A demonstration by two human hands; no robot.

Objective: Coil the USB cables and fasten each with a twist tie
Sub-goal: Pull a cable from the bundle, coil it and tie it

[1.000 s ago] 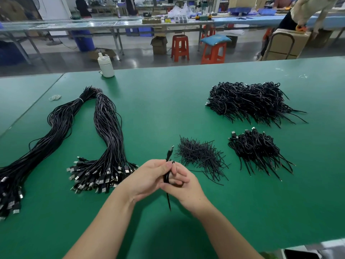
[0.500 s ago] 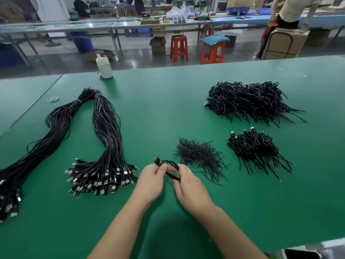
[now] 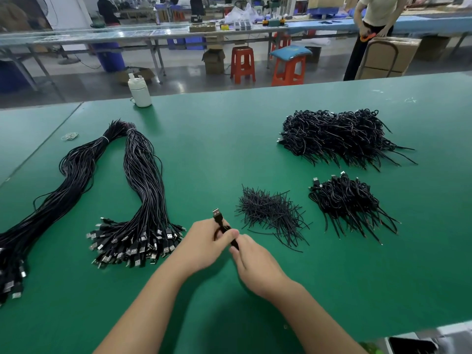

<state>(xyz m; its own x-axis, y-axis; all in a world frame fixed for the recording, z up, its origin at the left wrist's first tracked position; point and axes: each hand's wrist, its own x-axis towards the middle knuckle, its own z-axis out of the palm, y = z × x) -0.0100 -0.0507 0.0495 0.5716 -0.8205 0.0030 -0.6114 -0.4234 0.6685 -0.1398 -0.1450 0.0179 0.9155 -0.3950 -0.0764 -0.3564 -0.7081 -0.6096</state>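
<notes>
My left hand (image 3: 204,245) grips a coiled black USB cable (image 3: 220,222) just above the green table (image 3: 229,139); its silver plug sticks up past my fingers. My right hand (image 3: 255,264) pinches the cable's lower end, touching my left thumb. A loose heap of black twist ties (image 3: 270,213) lies just right of my hands. Long uncoiled cables lie in two bundles, one (image 3: 140,200) left of my hands and one (image 3: 56,195) at the far left. Tied coils sit in a small pile (image 3: 347,200) and a big pile (image 3: 339,136) on the right.
A white bottle (image 3: 140,92) stands at the table's far edge. A few rubber bands (image 3: 70,136) lie at the left. Beyond the table are orange stools (image 3: 242,63), cardboard boxes and a standing person (image 3: 370,29). A dark phone (image 3: 411,344) lies past the near right edge.
The cable went from held upright, to a loop between both hands, to a tight coil in my left hand with the plug pointing up. My right hand slid to the coil's lower end.
</notes>
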